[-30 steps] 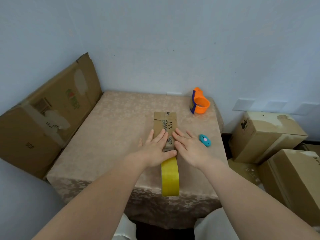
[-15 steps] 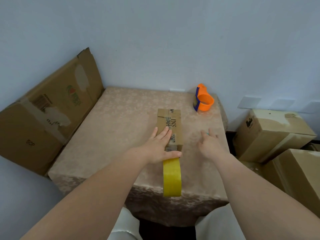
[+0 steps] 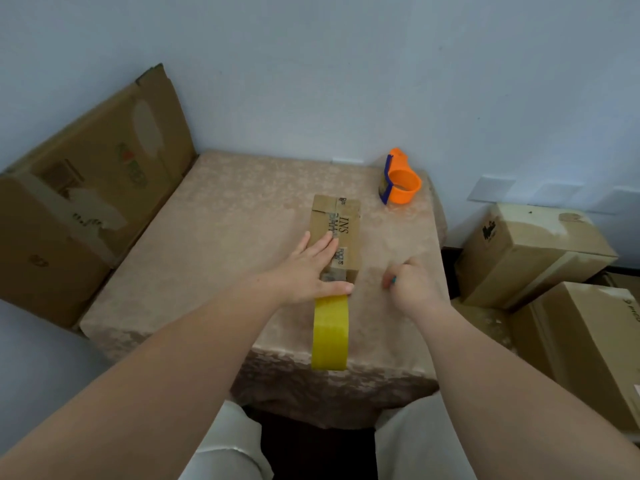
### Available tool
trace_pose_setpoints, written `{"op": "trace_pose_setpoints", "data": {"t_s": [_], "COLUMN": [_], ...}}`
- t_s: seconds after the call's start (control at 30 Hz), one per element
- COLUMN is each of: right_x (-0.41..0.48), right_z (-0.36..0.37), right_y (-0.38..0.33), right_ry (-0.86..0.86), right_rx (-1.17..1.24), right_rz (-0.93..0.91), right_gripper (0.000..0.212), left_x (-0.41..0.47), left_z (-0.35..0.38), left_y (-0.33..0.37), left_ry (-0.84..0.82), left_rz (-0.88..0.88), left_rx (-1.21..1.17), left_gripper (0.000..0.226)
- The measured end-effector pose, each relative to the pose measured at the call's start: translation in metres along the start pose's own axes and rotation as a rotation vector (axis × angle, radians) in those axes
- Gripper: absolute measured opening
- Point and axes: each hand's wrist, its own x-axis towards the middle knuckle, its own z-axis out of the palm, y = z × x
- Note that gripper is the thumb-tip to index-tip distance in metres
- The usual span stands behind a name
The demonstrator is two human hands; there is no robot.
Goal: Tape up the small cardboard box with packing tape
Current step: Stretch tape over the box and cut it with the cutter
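Observation:
The small cardboard box lies on the table, printed side up. My left hand rests flat on the box's near left part, thumb stretched across its near end. A yellow tape roll stands on edge just in front of that thumb, at the table's near edge. My right hand is to the right of the box, fingers curled around a small teal cutter, of which only a sliver shows.
An orange tape dispenser sits at the table's far right corner. A large flattened carton leans against the wall on the left. Several cardboard boxes are stacked on the floor to the right.
My right hand left the box, moved right to the teal cutter and closed over it. My left hand stayed on the box. The view shifted slightly.

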Motion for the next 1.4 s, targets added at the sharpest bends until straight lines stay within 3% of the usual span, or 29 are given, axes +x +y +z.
{"op": "trace_pose_setpoints", "data": {"t_s": [0.2,0.37,0.7,0.97,1.4], "right_x": [-0.019,-0.031,-0.048,-0.069,-0.062], "right_z": [0.0,-0.006,-0.033,-0.054,-0.062], "right_y": [0.001,-0.012,-0.044,-0.066,-0.089], "right_ry": [0.002,0.052,-0.007,-0.023,-0.156], "right_rx": [0.092,0.23,0.439,0.088,-0.225], "right_rz": [0.011,0.021,-0.121,-0.327,-0.498], "right_gripper": [0.042,0.048,0.046,0.023,0.022], "left_x": [-0.011,-0.024,-0.039,-0.038,-0.039], "left_z": [0.002,0.009,0.011,0.007,0.001], "left_y": [0.004,0.001,-0.009,-0.011,-0.011], "left_ry": [0.143,0.261,0.205,0.12,0.113], "left_rz": [0.007,0.043,-0.029,-0.06,-0.018], "left_rx": [-0.106,-0.119,-0.089,-0.082,-0.051], "left_gripper": [0.091,0.075,0.068,0.076,0.087]}}
